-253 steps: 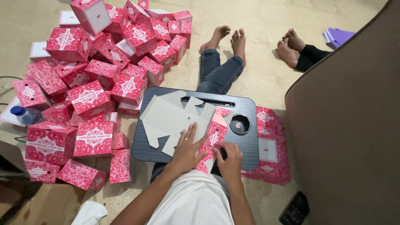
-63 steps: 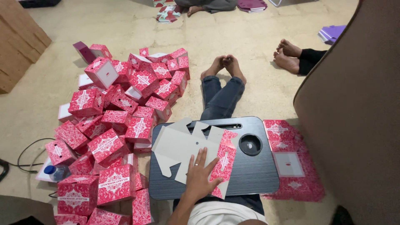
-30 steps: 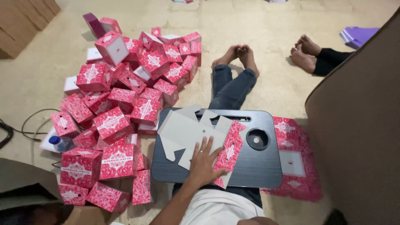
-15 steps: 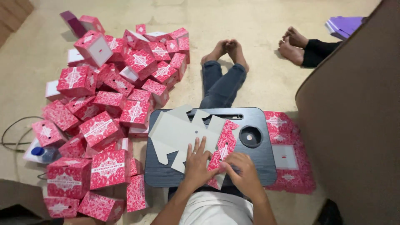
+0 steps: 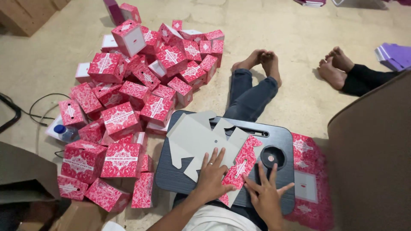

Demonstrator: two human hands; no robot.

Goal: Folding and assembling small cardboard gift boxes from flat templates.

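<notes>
Dark lap tray (image 5: pixel 282 137) bears flat box blanks (image 5: pixel 201 141) (grey side up).

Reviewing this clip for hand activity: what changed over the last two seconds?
The right hand came back into view and now rests spread on the lap desk beside the flat box blank. The left hand stayed pressed on the blank; the pile of pink boxes is unchanged.

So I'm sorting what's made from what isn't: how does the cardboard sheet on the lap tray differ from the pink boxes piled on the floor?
The flat cardboard sheet lies unfolded on the lap tray, mostly grey side up; the pink boxes are folded into cubes. The sheet lies under the left hand, with the right hand beside it; the boxes lie untouched in a heap. Both share the same pink patterned print.
</notes>
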